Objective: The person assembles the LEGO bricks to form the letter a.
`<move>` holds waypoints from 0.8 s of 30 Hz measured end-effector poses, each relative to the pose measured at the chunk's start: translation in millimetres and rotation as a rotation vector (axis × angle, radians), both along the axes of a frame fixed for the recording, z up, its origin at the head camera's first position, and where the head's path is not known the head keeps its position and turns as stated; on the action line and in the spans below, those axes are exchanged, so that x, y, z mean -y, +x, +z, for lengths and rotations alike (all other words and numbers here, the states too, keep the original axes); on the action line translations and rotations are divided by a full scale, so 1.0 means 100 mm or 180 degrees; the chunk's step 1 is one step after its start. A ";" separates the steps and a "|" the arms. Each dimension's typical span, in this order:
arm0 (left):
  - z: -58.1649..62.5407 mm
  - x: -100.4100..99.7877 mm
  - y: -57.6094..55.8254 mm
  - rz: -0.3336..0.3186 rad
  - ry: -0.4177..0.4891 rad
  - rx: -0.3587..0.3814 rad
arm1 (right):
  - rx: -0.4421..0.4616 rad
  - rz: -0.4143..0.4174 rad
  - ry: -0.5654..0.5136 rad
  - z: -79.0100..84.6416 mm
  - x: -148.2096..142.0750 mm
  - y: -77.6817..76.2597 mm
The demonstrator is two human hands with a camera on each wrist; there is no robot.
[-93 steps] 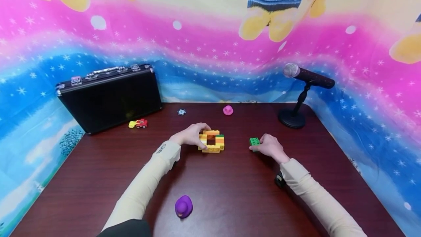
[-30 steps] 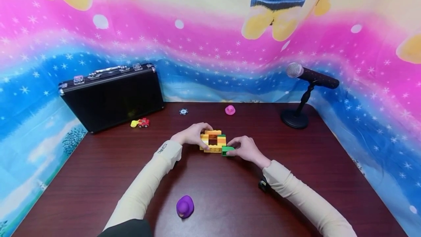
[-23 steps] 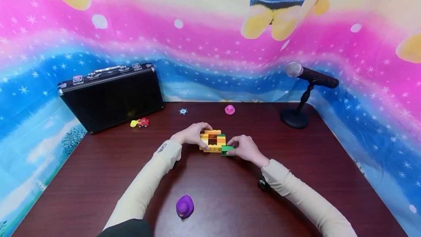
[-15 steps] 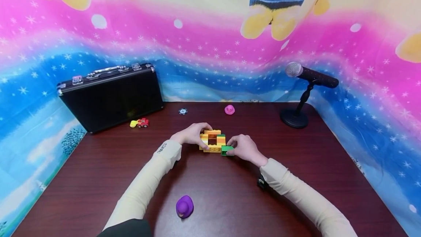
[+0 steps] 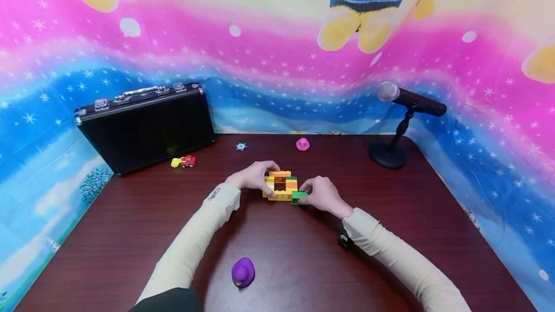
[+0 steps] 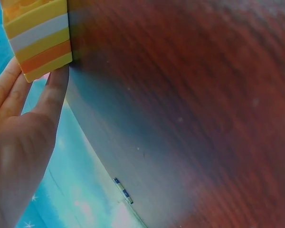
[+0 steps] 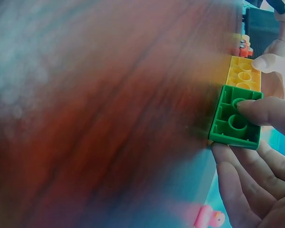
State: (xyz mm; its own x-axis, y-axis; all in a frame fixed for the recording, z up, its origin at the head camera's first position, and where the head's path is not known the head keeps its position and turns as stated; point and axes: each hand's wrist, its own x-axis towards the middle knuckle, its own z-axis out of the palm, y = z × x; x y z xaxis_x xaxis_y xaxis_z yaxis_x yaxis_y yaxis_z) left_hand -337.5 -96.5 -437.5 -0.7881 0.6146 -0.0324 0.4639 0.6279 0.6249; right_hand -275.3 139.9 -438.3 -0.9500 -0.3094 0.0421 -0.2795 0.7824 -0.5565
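Observation:
In the head view, my left hand grips the left side of a hollow block of toy building bricks, yellow with orange, white and green layers. The left wrist view shows its striped side, with fingers beneath. My right hand pinches a green toy brick at the block's front right corner. In the right wrist view, the green brick's hollow underside faces the camera, the thumb pressing into it and the fingers behind. The yellow bricks sit right against its edge.
A purple rubber duck sits near the front. Farther back are a pink duck, a poker chip and a red-yellow toy vehicle. A black case stands back left, a microphone on a stand back right.
Since the earliest frame, my right hand has carried the green brick leftward to the block and turned it underside outward. Over the last second both hands stay nearly still.

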 end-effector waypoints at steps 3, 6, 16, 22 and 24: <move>-0.01 0.00 0.00 0.0015 -0.0008 0.0002 | 0.0006 0.0001 -0.0010 0.00 0.01 0.00; -0.01 0.01 0.01 0.0035 0.0018 0.0027 | -0.0024 0.0036 -0.0033 0.01 0.01 0.00; -0.01 -0.01 -0.01 0.0022 0.0044 0.0027 | -0.0133 0.0002 0.0006 0.00 0.00 0.00; -0.01 -0.02 0.01 0.0051 0.0036 0.0063 | -0.0135 -0.0013 0.0007 -0.01 0.01 0.01; -0.01 -0.02 0.01 0.0074 0.0026 0.0038 | -0.0134 -0.0017 0.0004 -0.01 0.00 0.00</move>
State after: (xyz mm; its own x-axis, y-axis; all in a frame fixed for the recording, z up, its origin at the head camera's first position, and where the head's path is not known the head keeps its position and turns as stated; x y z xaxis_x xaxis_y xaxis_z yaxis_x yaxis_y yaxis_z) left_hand -336.0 -94.8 -438.5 -0.8018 0.5964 -0.0371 0.4417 0.6333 0.6354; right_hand -275.2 139.4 -439.4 -0.9490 -0.3045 0.0818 -0.2986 0.7846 -0.5433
